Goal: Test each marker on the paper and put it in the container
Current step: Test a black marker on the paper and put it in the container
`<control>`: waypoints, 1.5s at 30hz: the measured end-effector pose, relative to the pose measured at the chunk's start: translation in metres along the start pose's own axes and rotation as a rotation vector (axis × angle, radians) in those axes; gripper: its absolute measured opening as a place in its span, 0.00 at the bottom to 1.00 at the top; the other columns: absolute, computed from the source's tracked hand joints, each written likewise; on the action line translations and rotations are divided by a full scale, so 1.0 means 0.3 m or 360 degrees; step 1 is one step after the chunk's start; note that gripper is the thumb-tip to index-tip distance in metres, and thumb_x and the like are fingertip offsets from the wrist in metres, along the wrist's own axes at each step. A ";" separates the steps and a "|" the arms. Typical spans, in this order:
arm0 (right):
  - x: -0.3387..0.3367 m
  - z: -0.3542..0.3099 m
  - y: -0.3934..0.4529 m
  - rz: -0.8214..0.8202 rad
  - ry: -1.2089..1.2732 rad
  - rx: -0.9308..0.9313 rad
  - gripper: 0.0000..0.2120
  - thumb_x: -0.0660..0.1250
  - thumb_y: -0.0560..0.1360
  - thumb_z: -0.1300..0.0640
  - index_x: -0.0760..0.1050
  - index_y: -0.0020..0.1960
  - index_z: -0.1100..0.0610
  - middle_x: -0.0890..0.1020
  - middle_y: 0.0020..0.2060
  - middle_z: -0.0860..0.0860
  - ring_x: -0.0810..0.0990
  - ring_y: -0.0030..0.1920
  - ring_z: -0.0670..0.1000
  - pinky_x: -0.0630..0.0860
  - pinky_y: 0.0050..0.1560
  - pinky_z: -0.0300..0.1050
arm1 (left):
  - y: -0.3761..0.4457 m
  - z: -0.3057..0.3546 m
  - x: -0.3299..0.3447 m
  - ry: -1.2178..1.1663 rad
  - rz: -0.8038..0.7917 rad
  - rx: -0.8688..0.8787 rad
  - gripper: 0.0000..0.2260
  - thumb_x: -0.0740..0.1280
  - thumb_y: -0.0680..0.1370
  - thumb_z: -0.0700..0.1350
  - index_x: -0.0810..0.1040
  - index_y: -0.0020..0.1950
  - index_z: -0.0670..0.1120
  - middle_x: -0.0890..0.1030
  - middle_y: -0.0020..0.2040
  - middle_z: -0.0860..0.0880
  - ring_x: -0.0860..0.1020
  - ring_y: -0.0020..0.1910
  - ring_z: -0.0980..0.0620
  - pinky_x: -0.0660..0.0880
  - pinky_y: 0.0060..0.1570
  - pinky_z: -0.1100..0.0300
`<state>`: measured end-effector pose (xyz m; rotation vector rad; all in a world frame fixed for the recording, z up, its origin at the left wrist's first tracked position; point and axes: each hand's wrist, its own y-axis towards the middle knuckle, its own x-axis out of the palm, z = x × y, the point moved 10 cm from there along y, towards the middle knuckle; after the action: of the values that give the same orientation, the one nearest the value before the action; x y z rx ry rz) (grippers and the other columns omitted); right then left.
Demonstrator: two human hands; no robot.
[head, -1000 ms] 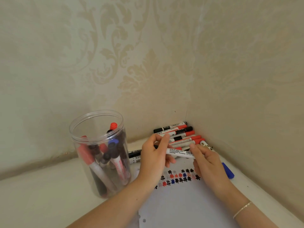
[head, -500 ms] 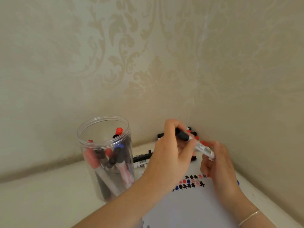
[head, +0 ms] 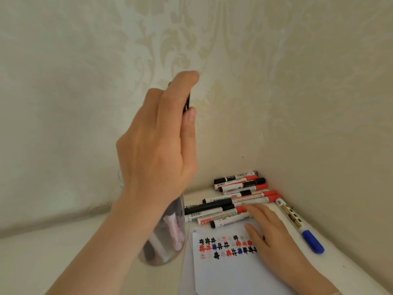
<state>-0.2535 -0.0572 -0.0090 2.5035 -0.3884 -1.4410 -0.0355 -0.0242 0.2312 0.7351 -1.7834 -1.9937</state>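
where the two papered walls meet at the far right corner, the white ledge (head: 53,258) narrows, and the pile (head: 236,196) of markers fills that corner, leaving bare ledge only to the left. the left hand (head: 157,150) is raised high, well clear of the surface, and hides most of the jar (head: 168,237) beneath it; its fingers are curled round a black marker (head: 187,103), of which only a thin dark sliver shows between fingertip and thumb. the jar is clear, round plastic, its lower wall showing several markers inside, too blurred to count. the right hand (head: 268,233) rests with loose, nearly straight fingers on the pile's near edge and the far right of the paper (head: 229,273). the paper is white and flat, with three rows of black, red and blue scribbles. about ten slim white-barrelled markers lie in the pile, capped red or black. one blue-capped marker (head: 297,224) lies alone along the right wall.
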 end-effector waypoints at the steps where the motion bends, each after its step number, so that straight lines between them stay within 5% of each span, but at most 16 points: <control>1: 0.018 0.000 0.004 -0.0039 -0.0139 -0.0032 0.22 0.54 0.81 0.50 0.57 0.74 0.41 0.60 0.68 0.34 0.58 0.70 0.38 0.54 0.70 0.34 | 0.006 -0.032 0.023 0.0098 -0.0119 -0.0064 0.14 0.58 0.80 0.41 0.63 0.64 0.50 0.77 0.47 0.45 0.75 0.36 0.50 0.68 0.29 0.55; 5: 0.035 0.008 0.014 0.0002 -0.0347 -0.0076 0.21 0.55 0.80 0.55 0.64 0.72 0.46 0.67 0.68 0.43 0.62 0.70 0.45 0.53 0.71 0.40 | -0.006 -0.124 0.121 0.0334 -0.0562 -0.0204 0.13 0.55 0.79 0.45 0.64 0.64 0.52 0.77 0.43 0.48 0.78 0.33 0.46 0.67 0.27 0.60; 9: 0.020 0.007 0.015 0.0111 -0.0422 -0.0071 0.18 0.65 0.76 0.59 0.74 0.65 0.49 0.72 0.52 0.44 0.71 0.55 0.48 0.66 0.59 0.42 | -0.010 -0.138 0.128 0.0430 -0.0629 -0.0166 0.13 0.54 0.79 0.47 0.66 0.63 0.51 0.76 0.40 0.48 0.76 0.30 0.46 0.64 0.26 0.62; 13: 0.017 0.004 0.014 0.0091 -0.0342 -0.0028 0.11 0.66 0.76 0.59 0.76 0.57 0.49 0.67 0.46 0.44 0.69 0.45 0.47 0.66 0.49 0.39 | -0.021 -0.154 0.151 0.0516 -0.0698 -0.0144 0.13 0.54 0.80 0.47 0.67 0.64 0.50 0.73 0.38 0.48 0.67 0.25 0.50 0.55 0.25 0.67; 16: -0.002 -0.002 0.009 0.0165 -0.0329 -0.0035 0.13 0.72 0.71 0.63 0.77 0.51 0.49 0.68 0.43 0.44 0.70 0.39 0.47 0.67 0.41 0.38 | -0.041 -0.171 0.192 0.0422 -0.0842 -0.0161 0.12 0.53 0.81 0.48 0.64 0.64 0.52 0.75 0.41 0.49 0.73 0.29 0.48 0.65 0.25 0.59; 20: -0.004 -0.017 0.009 0.0186 -0.0330 -0.0114 0.17 0.72 0.69 0.66 0.76 0.53 0.49 0.76 0.46 0.44 0.76 0.45 0.47 0.74 0.47 0.42 | -0.068 -0.216 0.215 0.0347 -0.1020 -0.0282 0.08 0.55 0.81 0.48 0.64 0.59 0.50 0.77 0.40 0.50 0.75 0.32 0.48 0.69 0.33 0.55; 23: -0.023 -0.012 0.012 0.0207 -0.0165 -0.0039 0.15 0.64 0.76 0.63 0.74 0.61 0.50 0.77 0.54 0.44 0.75 0.55 0.46 0.68 0.58 0.37 | -0.089 -0.270 0.221 0.0300 -0.1155 -0.0450 0.07 0.53 0.81 0.50 0.66 0.52 0.49 0.78 0.36 0.50 0.76 0.34 0.46 0.73 0.39 0.50; 28: -0.090 -0.057 -0.008 0.0362 0.0036 -0.0016 0.12 0.65 0.77 0.57 0.68 0.56 0.44 0.75 0.44 0.38 0.77 0.43 0.42 0.70 0.38 0.29 | -0.142 -0.302 0.256 0.0341 -0.1430 -0.0538 0.10 0.53 0.80 0.50 0.73 0.46 0.51 0.74 0.45 0.49 0.80 0.40 0.47 0.74 0.46 0.48; 33: -0.105 -0.042 -0.020 0.0459 0.0253 0.0064 0.21 0.66 0.74 0.50 0.66 0.65 0.40 0.75 0.50 0.32 0.79 0.47 0.39 0.75 0.39 0.32 | -0.183 -0.329 0.260 0.0333 -0.1580 -0.0684 0.01 0.59 0.78 0.50 0.69 0.49 0.55 0.77 0.44 0.51 0.76 0.44 0.47 0.72 0.45 0.52; 40: -0.147 -0.063 -0.032 0.0609 0.0577 0.0028 0.17 0.65 0.71 0.48 0.68 0.57 0.35 0.77 0.48 0.35 0.77 0.46 0.43 0.73 0.35 0.30 | -0.148 -0.334 0.214 0.0710 -0.1491 -0.0657 0.06 0.60 0.77 0.52 0.73 0.43 0.52 0.79 0.44 0.51 0.76 0.42 0.46 0.66 0.39 0.56; 43: -0.139 -0.043 -0.026 0.0600 0.0782 0.0089 0.19 0.67 0.72 0.54 0.67 0.58 0.39 0.79 0.47 0.38 0.78 0.46 0.42 0.75 0.38 0.30 | -0.026 -0.182 0.120 0.0730 -0.0849 -0.0340 0.07 0.60 0.79 0.51 0.74 0.45 0.50 0.79 0.38 0.51 0.76 0.35 0.44 0.66 0.34 0.58; 45: -0.138 -0.020 -0.027 0.0648 0.0979 0.0159 0.19 0.68 0.72 0.55 0.69 0.59 0.43 0.81 0.45 0.41 0.80 0.46 0.43 0.76 0.41 0.31 | -0.006 -0.018 0.098 0.0185 -0.0609 -0.0137 0.06 0.63 0.78 0.49 0.75 0.43 0.49 0.77 0.33 0.55 0.74 0.27 0.53 0.67 0.25 0.62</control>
<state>-0.2673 -0.0353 0.0248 2.5749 -0.7909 -0.4807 -0.0554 -0.0455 0.2251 1.2125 -1.5696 -2.1929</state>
